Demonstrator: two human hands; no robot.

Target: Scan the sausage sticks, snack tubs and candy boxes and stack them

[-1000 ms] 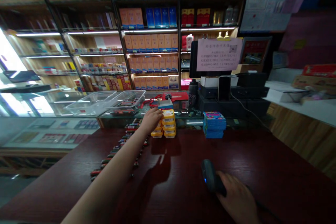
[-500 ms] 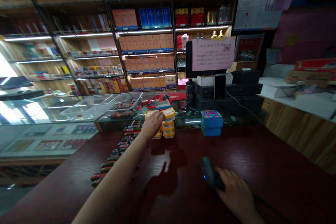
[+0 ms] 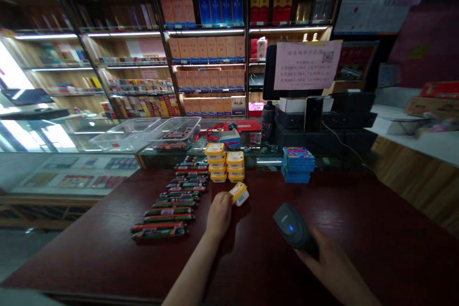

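Observation:
My left hand (image 3: 219, 213) is closed on a small yellow box (image 3: 239, 193), held tilted just above the dark red counter (image 3: 358, 215) with its white label side showing. Behind it stand two short stacks of the same yellow boxes (image 3: 225, 161). My right hand (image 3: 324, 253) grips the handle of a black barcode scanner (image 3: 291, 224), whose blue light is lit; its head points toward the box in my left hand.
A double row of red and green sticks (image 3: 175, 196) lies left of my left hand. A stack of blue packs (image 3: 297, 165) stands to the right. Behind are clear plastic trays (image 3: 143, 134), a black till with a pink notice (image 3: 306, 64), and shelves of boxes (image 3: 208, 48).
My left hand took one yellow box off the stack and drew it back toward me. The scanner in my right hand lifted and tilted toward it.

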